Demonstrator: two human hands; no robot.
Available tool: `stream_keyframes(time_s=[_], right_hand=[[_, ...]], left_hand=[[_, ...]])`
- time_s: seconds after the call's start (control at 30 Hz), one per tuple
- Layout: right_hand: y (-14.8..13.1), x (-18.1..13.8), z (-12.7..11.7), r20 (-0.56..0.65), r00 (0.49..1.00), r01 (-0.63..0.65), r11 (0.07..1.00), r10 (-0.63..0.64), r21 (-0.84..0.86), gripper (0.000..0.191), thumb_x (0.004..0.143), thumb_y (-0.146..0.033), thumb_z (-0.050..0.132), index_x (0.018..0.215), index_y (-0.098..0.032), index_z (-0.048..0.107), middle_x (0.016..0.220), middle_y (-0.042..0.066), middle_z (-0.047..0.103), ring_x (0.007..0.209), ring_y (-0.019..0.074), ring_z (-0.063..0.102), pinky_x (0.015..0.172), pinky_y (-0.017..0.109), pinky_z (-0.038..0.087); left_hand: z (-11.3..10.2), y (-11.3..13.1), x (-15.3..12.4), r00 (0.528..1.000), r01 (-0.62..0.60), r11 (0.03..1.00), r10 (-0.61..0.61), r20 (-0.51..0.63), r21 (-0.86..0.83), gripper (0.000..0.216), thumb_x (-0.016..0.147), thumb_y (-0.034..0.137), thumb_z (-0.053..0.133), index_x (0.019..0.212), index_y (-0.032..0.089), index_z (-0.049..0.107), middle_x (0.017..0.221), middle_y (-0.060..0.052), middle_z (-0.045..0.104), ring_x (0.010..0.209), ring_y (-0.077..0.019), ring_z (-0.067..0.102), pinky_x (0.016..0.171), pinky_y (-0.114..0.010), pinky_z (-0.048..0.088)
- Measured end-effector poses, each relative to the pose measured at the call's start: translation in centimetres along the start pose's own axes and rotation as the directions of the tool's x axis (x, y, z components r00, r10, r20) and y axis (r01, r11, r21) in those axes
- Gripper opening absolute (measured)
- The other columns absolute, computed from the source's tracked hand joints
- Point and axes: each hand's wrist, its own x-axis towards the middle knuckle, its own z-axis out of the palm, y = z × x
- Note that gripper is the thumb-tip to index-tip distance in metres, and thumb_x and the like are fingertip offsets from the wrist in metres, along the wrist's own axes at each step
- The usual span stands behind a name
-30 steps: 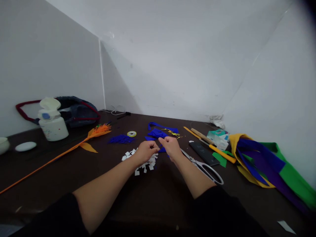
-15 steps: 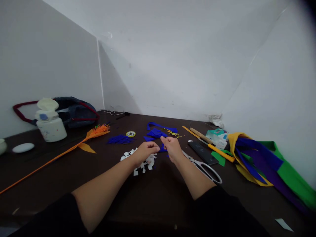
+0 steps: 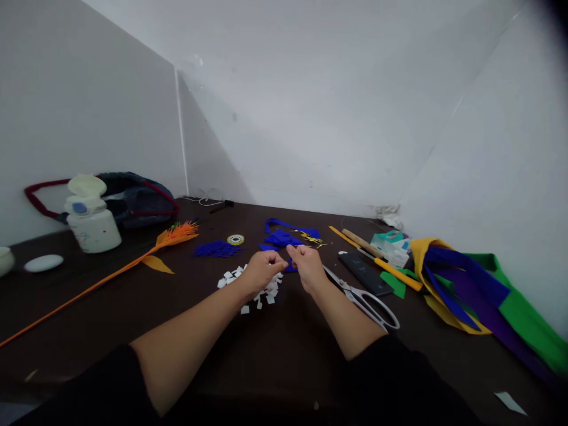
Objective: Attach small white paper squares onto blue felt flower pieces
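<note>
Dark table (image 3: 110,307): white jar (image 3: 93,222) open, contents unseen; left hand (image 3: 261,271), right hand (image 3: 306,266) grip pinching blue scrap (image 3: 290,267).

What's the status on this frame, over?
Left hand and right hand pinched together on a small blue scrap. White paper squares under left hand. Scissors beside right wrist.

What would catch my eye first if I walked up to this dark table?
Probably the two hands, left hand and right hand, meeting at the middle of the table over a small blue scrap, with white paper bits scattered under the left one. Next, the bright heap of yellow, blue and green cloth on the right, and the long orange stem slanting across the left side.
</note>
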Motion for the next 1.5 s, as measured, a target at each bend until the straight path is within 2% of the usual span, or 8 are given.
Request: stream_keyframes(time_s=[0.17, 0.47, 0.77, 0.93, 1.03, 1.17, 1.37, 1.5], right_hand=[[0.0, -0.1, 0.1, -0.003, 1.0, 0.005, 1.0, -0.005, -0.008, 0.04, 0.066, -0.042, 0.057, 0.045, -0.018, 0.033, 0.041, -0.006, 0.037, 0.042, 0.0073, 0.032, 0.043, 0.021, 0.025], [0.6, 0.0, 0.4, -0.038, 0.999, -0.028, 0.999, 0.027, -0.023, 0.04, 0.064, -0.044, 0.057, 0.044, -0.019, 0.033, 0.039, -0.006, 0.035, 0.04, 0.0071, 0.031, 0.041, 0.021, 0.023], [0.5, -0.1, 0.6, -0.056, 0.998, -0.033, 0.999, 0.031, -0.022, 0.04, 0.063, -0.045, 0.058, 0.044, -0.019, 0.034, 0.039, -0.006, 0.035, 0.04, 0.0072, 0.032, 0.04, 0.022, 0.024], [0.3, 0.1, 0.3, -0.07, 0.996, -0.058, 0.998, 0.061, 0.04, 0.04, 0.063, -0.043, 0.058, 0.045, -0.019, 0.033, 0.039, -0.007, 0.034, 0.039, 0.0071, 0.031, 0.039, 0.021, 0.024], [0.3, 0.1, 0.1, -0.06, 0.996, -0.059, 0.996, 0.063, 0.062, 0.04, 0.063, -0.043, 0.059, 0.045, -0.019, 0.032, 0.039, -0.007, 0.034, 0.039, 0.0071, 0.031, 0.04, 0.021, 0.024], [0.3, 0.1, 0.0, -0.053, 0.997, -0.052, 0.997, 0.054, 0.051, 0.041, 0.063, -0.045, 0.059, 0.045, -0.019, 0.033, 0.039, -0.007, 0.036, 0.04, 0.0075, 0.032, 0.041, 0.021, 0.025], [0.4, 0.1, -0.1, -0.042, 0.998, -0.041, 0.999, 0.041, 0.005, 0.04, 0.063, -0.048, 0.058, 0.046, -0.018, 0.038, 0.042, -0.005, 0.039, 0.041, 0.0075, 0.035, 0.042, 0.021, 0.028], [0.3, 0.2, -0.3, 0.035, 0.991, -0.135, 0.988, 0.133, 0.076, 0.039, 0.065, -0.052, 0.054, 0.056, -0.014, 0.053, 0.047, -0.003, 0.045, 0.041, 0.007, 0.036, 0.04, 0.021, 0.028]], left_hand=[[0.0, -0.4, 0.1, 0.999, -0.031, 0.996, 0.032, -0.02, 0.081, 0.014, 0.062, 0.027, 0.057, 0.056, 0.015, 0.053, 0.055, 0.002, 0.053, 0.054, -0.0103, 0.045, 0.053, -0.022, 0.035], [0.1, 0.4, -0.2, 0.998, -0.023, 0.986, 0.03, -0.046, 0.162, 0.015, 0.059, 0.021, 0.057, 0.053, 0.017, 0.045, 0.048, 0.006, 0.046, 0.045, -0.0081, 0.041, 0.045, -0.02, 0.031], [-0.1, 0.3, -0.1, 0.993, -0.057, 0.964, 0.081, -0.085, 0.26, 0.012, 0.058, 0.019, 0.056, 0.055, 0.017, 0.045, 0.052, 0.004, 0.048, 0.049, -0.0095, 0.042, 0.048, -0.021, 0.031], [-0.7, 0.1, -0.1, 0.996, -0.084, 0.992, 0.081, 0.03, 0.097, 0.024, 0.054, 0.025, 0.063, 0.072, 0.018, 0.048, 0.063, 0.005, 0.048, 0.058, -0.0103, 0.043, 0.053, -0.022, 0.034], [-0.9, -0.1, 0.1, 0.992, -0.002, 0.998, 0.01, 0.124, -0.065, 0.018, 0.066, 0.033, 0.054, 0.072, 0.016, 0.052, 0.062, 0.003, 0.049, 0.059, -0.0107, 0.044, 0.056, -0.023, 0.035], [-0.7, -0.5, 0.2, 0.975, 0.102, 0.982, -0.067, 0.213, -0.159, 0.03, 0.073, 0.038, 0.046, 0.064, 0.013, 0.057, 0.058, 0.0, 0.052, 0.058, -0.011, 0.045, 0.061, -0.025, 0.035], [-0.3, -1.0, 0.3, 0.984, 0.094, 0.975, -0.06, 0.166, -0.202, 0.024, 0.07, 0.036, 0.05, 0.061, 0.014, 0.057, 0.059, 0.001, 0.055, 0.055, -0.0096, 0.045, 0.058, -0.023, 0.035], [-0.4, -1.0, 0.5, 0.99, 0.075, 0.975, -0.049, 0.13, -0.207, 0.023, 0.07, 0.035, 0.05, 0.062, 0.014, 0.057, 0.058, 0.001, 0.053, 0.054, -0.0095, 0.044, 0.057, -0.022, 0.035]])
